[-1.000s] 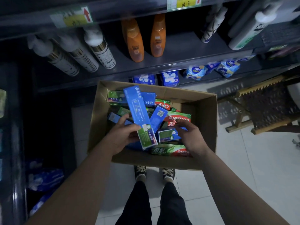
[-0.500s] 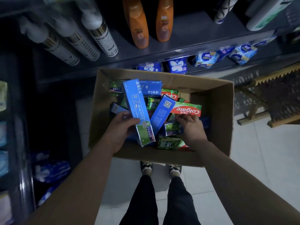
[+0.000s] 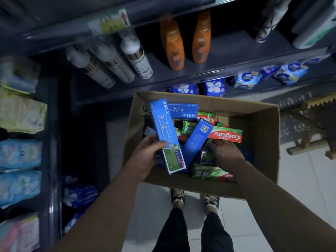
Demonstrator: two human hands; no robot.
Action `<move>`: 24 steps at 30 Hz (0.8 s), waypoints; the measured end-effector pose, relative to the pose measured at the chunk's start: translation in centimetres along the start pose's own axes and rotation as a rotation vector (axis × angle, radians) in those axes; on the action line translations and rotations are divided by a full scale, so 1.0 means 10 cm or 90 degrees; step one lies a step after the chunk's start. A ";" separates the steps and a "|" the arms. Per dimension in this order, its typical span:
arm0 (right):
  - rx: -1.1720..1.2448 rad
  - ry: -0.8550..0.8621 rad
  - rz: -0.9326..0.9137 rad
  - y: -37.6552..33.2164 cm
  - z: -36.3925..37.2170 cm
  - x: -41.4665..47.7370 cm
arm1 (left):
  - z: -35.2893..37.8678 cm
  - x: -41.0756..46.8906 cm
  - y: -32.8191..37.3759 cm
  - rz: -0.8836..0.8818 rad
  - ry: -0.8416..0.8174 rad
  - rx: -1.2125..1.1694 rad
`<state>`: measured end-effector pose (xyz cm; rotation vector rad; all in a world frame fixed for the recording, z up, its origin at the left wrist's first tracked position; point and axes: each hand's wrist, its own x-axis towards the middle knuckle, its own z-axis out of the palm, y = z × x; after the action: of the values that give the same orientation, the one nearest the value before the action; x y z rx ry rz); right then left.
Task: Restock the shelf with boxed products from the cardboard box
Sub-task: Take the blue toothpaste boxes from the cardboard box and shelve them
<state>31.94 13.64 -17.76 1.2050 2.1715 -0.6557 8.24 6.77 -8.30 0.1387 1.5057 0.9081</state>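
Note:
An open cardboard box (image 3: 261, 142) sits at waist height in front of the shelf (image 3: 232, 57), filled with several toothpaste boxes. My left hand (image 3: 145, 157) grips a long blue toothpaste box (image 3: 165, 131) near its lower end, raised above the pile. My right hand (image 3: 227, 155) reaches into the box, its fingers curled at the lower edge of a red Colgate box (image 3: 227, 135); the fingertips are hidden beneath it. Between the hands leans a second blue box with a QR code (image 3: 196, 142). A green box (image 3: 207, 172) lies by my right wrist.
The shelf holds white spray bottles (image 3: 138, 59) and orange bottles (image 3: 172, 44). Blue soft packs (image 3: 214, 87) line the shelf below. More soft packs (image 3: 20, 113) fill the rack at left. A wooden stand (image 3: 312, 124) is on the tiled floor at right. My shoes (image 3: 178, 197) are under the box.
The red Colgate box has risen from lying in the pile to the right hand's fingertips. The left hand keeps its hold on the long blue box. The view shifted right.

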 end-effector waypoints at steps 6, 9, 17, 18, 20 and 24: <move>0.081 0.052 -0.025 0.08 -0.15 -0.13 | 0.00 -0.04 -0.01 0.002 0.011 0.005; 0.227 0.115 -0.028 0.12 -0.34 -0.29 | 0.00 -0.13 0.07 0.020 0.018 0.018; 0.769 0.174 -0.044 0.03 -1.20 -0.91 | 0.17 -0.52 0.58 0.088 0.030 -0.034; 0.828 0.176 -0.046 0.01 -1.32 -1.00 | 0.20 -0.59 0.66 0.100 0.027 -0.056; 0.900 0.200 -0.043 -0.03 -1.57 -1.21 | 0.22 -0.74 0.82 0.123 0.039 -0.115; 0.997 0.199 -0.049 -0.17 -2.05 -1.55 | 0.24 -1.12 1.11 0.186 0.076 -0.173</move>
<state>32.37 16.98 7.77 1.9401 1.6773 -2.5673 7.67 8.82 7.48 0.1097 1.4773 1.3677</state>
